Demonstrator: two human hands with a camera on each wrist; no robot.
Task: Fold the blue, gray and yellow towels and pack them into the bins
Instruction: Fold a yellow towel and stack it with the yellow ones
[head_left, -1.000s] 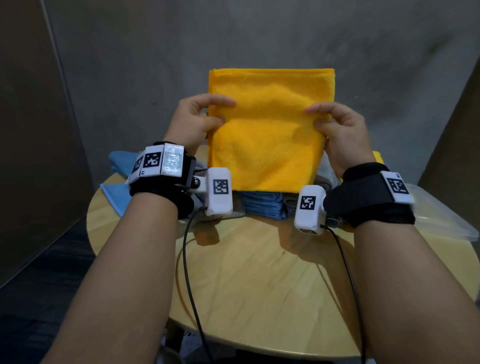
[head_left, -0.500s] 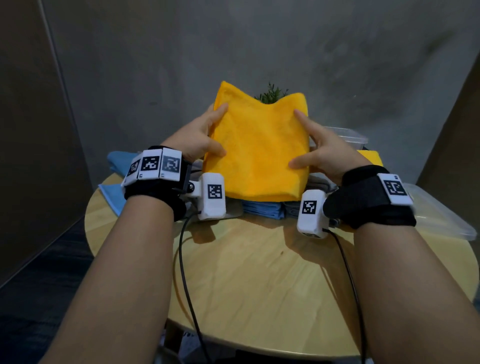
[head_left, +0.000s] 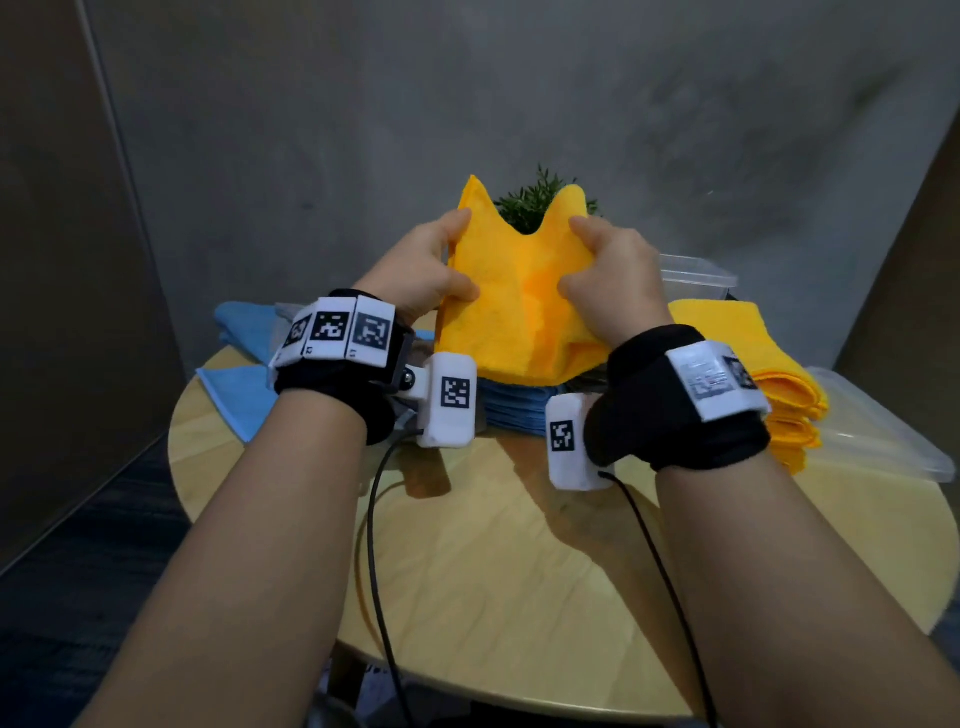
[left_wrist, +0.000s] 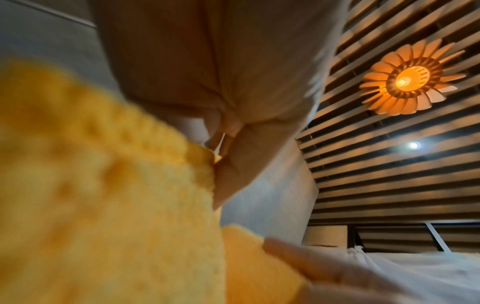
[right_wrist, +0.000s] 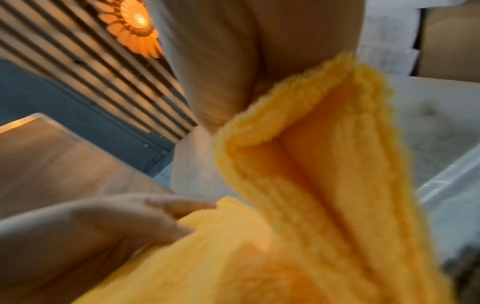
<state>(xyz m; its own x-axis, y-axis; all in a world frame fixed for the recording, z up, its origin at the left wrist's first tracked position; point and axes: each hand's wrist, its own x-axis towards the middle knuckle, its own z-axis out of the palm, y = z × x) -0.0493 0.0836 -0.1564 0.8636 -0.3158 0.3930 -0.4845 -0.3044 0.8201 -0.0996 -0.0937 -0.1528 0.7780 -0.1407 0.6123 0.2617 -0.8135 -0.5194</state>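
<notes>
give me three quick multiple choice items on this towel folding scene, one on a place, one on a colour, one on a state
1. Where does the stack of folded yellow towels lie?
A. right of the right hand
B. on the floor
C. left of the left hand

2. What colour is the towel held by both hands?
A. gray
B. yellow
C. blue

3. How is the held towel?
A. flat on the table
B. packed in a bin
C. lifted, bent inward down its middle

Answers: 1 A, the stack sits by the right wrist. 2 B, both wrist views show yellow cloth. 3 C, its top edge dips between two raised corners.
</notes>
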